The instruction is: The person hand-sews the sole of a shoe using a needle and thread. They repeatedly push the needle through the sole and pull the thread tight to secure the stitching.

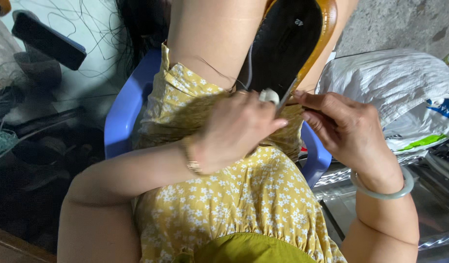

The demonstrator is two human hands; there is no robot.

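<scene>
Resting between the knees, the black shoe sole with its tan rim is steadied by the left hand, closed near a small white piece (its hold cannot be told). A thin metal tool is pinched in the right hand. The sole is best kept braced, the tool guided slowly along the edge.

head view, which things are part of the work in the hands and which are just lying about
In hand:
- shoe sole, black inside, tan rim, propped on the lap
- thin metal tool held by the right hand
- left hand at the sole's end, by a small white piece

Lying about:
- white sack
- blue plastic chair
- dark shoe parts
</scene>
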